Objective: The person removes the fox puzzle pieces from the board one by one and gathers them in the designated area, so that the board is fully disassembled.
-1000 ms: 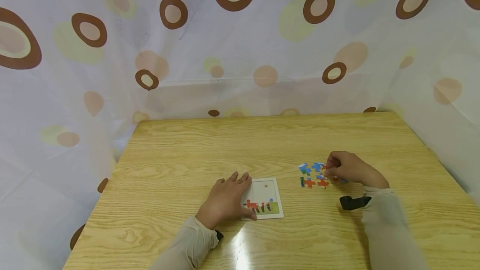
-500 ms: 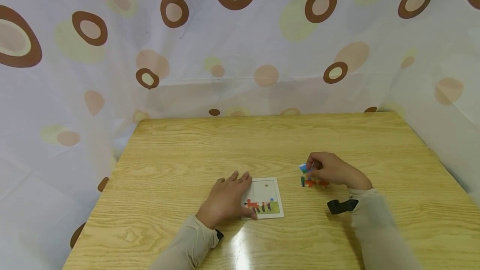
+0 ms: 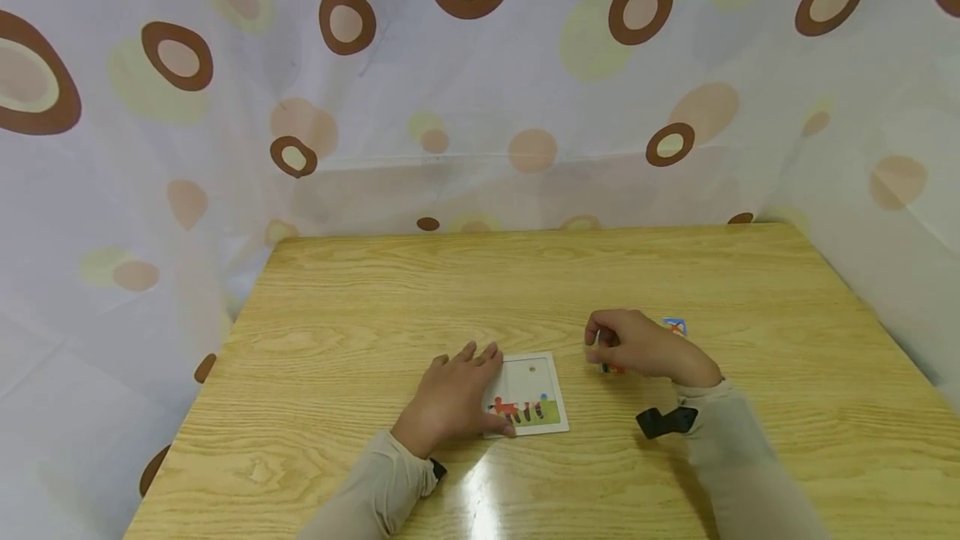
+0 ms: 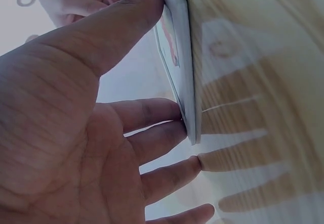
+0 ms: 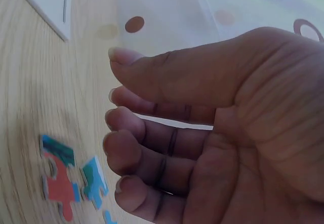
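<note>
My left hand (image 3: 453,398) lies at the left side of a square white puzzle tray (image 3: 528,390). In the left wrist view its thumb is at one edge of the tray (image 4: 183,67) and two fingertips touch the other. Partly assembled puzzle pieces (image 3: 525,412), red, dark and green, fill the tray's lower part. To the right, my right hand (image 3: 637,344) hovers over loose jigsaw pieces, fingers loosely bent. No piece shows between thumb and fingers in the right wrist view. A red piece (image 5: 59,183) and a blue-green piece (image 5: 93,181) lie below them.
A blue and red piece (image 3: 675,326) shows behind the right hand; other pieces are hidden under it. The wooden table (image 3: 375,290) ends at a spotted cloth (image 3: 480,107) behind. Black wrist mounts (image 3: 667,422) stick out from the sleeves.
My right hand has moved left across the loose pieces, covering most of them and uncovering the blue and red one at the right. My left hand and the tray have stayed in place.
</note>
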Action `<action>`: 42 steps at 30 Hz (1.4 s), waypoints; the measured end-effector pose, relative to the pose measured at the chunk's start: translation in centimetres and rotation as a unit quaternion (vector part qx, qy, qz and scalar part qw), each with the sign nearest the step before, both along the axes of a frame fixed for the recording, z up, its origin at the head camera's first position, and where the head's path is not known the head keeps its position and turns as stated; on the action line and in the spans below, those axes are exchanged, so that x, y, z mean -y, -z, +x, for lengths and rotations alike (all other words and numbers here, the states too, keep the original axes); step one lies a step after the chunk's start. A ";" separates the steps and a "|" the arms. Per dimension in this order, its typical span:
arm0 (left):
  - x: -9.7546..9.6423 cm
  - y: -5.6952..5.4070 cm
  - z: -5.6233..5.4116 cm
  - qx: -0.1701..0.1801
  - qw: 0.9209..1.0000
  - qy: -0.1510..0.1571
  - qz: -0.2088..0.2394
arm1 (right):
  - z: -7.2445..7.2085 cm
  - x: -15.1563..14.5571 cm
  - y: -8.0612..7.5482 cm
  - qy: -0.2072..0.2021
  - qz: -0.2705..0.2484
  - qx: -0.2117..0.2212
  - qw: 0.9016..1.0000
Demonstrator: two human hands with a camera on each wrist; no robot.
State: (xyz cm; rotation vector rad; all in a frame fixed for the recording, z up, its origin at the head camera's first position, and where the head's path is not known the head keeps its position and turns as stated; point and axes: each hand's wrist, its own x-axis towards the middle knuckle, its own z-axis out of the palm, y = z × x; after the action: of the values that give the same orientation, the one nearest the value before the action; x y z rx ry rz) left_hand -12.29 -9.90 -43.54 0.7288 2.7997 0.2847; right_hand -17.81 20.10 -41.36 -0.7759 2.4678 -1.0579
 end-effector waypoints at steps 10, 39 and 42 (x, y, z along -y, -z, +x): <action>-0.2 0.4 -0.1 -0.020 1.000 -0.009 -0.002 | 0.9 3.2 0.7 -0.050 -0.010 -0.013 0.999; 0.4 -0.5 -0.2 0.008 1.000 0.008 -0.009 | 3.9 9.6 1.9 -0.131 -0.005 -0.013 0.991; 0.4 -0.4 -0.2 0.008 1.000 0.009 -0.008 | 4.2 9.8 2.0 -0.112 0.008 -0.016 0.994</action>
State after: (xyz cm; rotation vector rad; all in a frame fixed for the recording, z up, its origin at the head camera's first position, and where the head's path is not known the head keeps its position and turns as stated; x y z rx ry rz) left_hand -12.47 -10.28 -43.10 0.7454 2.7756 0.2636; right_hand -13.59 10.28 -43.36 -1.0435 2.3445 -0.9505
